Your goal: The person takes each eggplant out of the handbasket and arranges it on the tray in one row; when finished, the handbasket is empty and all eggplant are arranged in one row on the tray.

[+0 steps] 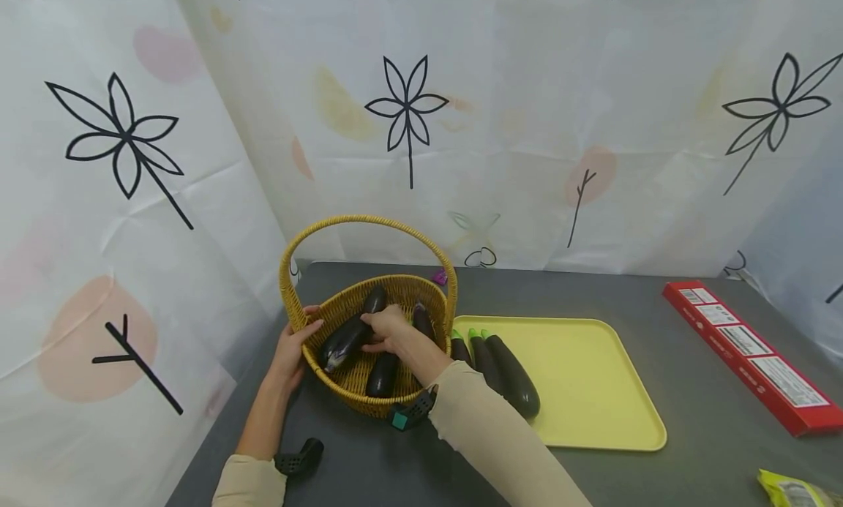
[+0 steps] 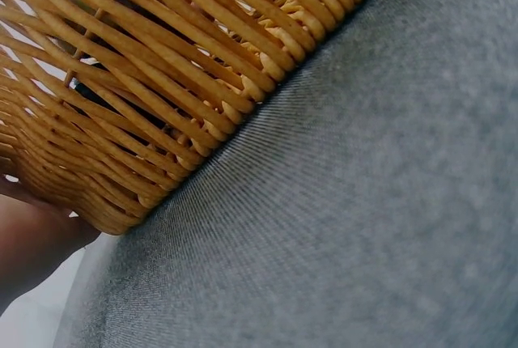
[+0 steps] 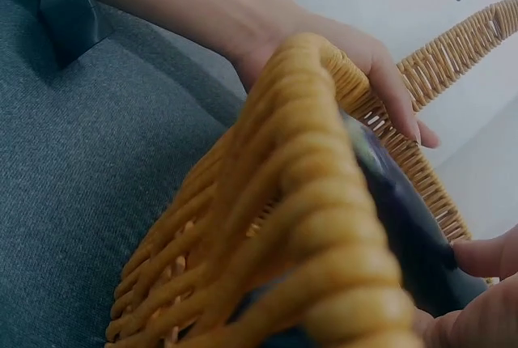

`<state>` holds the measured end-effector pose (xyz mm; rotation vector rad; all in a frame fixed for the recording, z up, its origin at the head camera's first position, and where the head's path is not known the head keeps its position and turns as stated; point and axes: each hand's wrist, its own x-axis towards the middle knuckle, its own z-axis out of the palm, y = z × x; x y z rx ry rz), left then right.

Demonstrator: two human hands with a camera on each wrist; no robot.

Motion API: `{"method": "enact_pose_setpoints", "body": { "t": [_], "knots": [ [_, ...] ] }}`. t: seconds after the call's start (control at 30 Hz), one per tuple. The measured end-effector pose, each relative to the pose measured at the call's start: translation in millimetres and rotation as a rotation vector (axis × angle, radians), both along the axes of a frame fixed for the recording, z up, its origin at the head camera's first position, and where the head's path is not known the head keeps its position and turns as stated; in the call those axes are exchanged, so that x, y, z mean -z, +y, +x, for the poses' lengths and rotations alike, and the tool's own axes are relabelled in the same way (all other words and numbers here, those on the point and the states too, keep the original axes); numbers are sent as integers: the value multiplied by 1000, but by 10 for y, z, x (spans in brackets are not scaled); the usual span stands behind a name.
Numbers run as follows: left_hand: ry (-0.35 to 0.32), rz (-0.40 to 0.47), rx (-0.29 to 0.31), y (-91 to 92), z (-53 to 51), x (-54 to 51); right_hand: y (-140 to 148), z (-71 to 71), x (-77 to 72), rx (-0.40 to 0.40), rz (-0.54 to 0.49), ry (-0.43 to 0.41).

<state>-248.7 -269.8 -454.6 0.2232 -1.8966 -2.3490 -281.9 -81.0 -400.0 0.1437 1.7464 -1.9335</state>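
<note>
Left hand (image 1: 290, 352) grips the basket (image 1: 356, 379) at its left rim; inside the basket, right hand (image 1: 396, 331) grasps an eggplant (image 1: 345, 344) — glossy skin might slip, or a snag might tip everything.

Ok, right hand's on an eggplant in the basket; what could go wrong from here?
The fingers of the right hand might slip on the glossy eggplant. The handle arches over the basket, so a lifted eggplant could knock it. The left hand holds the basket's side; should it let go, the basket might shift.
</note>
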Motion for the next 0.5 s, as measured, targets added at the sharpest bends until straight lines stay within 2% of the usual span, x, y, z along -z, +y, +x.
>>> {"method": "enact_pose_setpoints", "body": {
  "t": [0.2,0.4,0.5],
  "knots": [
    [9,-8,-3,-9,5,3,1,28,-22,-44,37,28],
    [6,-19,-3,-2,5,15,47,35,-37,-40,70,50],
    [-3,-7,1,0,-1,17,86,22,-56,-38,40,45]
  ]
}}
